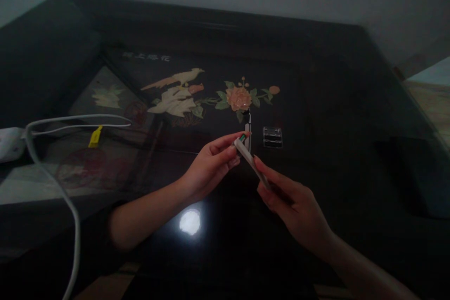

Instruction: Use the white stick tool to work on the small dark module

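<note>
- Head view: right hand [295, 206] is closed around the lower end of a slim pale remote [251, 161], which it holds tilted, upper end pointing away and to the left.
- Left hand [214, 161] pinches the upper tip of the remote between thumb and fingertips [232, 150]; a small green-ended thing, perhaps a battery [242, 138], sits at that tip. Too dim to tell whether it is seated or loose.
- Remote is held in the air above the dark glossy table [333, 117], between both hands, well clear of the surface.
- Judgement: the step looks like working the small piece at the remote's end. Best done with the right hand steady and the left making only small fingertip moves; the light is poor, so orientation should be checked by feel.
- Just beyond the hands, a small clear ridged piece [272, 137] lies on the table, and a thin upright pale object [248, 126] shows behind the remote tip; identity unclear.
- Further left: white cable [70, 206] with a yellow tag [95, 137], running to a white plug [9, 143].
- Count: hands 2, remote 1, green-ended piece 1, clear piece 1, cable 1, tag 1, plug 1.
</note>
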The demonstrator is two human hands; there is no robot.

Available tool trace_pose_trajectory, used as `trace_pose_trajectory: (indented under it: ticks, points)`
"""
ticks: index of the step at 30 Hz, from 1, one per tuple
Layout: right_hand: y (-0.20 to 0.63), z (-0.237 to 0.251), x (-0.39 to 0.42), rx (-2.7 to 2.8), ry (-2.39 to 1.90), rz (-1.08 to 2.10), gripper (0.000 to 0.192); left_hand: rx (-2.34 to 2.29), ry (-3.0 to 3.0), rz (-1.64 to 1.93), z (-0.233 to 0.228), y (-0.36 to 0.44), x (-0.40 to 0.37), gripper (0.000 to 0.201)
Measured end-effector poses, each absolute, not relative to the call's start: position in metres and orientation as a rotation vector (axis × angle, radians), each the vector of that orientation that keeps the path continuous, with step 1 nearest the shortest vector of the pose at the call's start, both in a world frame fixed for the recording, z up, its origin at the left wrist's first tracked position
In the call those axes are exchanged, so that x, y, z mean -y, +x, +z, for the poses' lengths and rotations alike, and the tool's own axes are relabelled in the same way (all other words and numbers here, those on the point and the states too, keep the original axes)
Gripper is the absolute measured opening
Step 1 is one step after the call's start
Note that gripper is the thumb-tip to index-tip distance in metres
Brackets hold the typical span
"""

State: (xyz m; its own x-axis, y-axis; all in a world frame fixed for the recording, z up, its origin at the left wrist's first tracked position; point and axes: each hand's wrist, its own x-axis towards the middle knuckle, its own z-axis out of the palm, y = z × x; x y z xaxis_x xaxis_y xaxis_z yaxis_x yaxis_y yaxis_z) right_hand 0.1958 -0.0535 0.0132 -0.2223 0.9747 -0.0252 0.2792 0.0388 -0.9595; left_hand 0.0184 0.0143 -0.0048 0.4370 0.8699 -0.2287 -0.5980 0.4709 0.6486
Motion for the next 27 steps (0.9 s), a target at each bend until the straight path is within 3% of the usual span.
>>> trace_pose_trajectory:
  ticks: [27]
  points:
    - [0.1967, 0.0128, 0.0496, 1.562, -1.379, 1.212, 0.043, -0.599, 0.512, 0.973, -0.0012, 0.0192, -0.0142, 0.043]
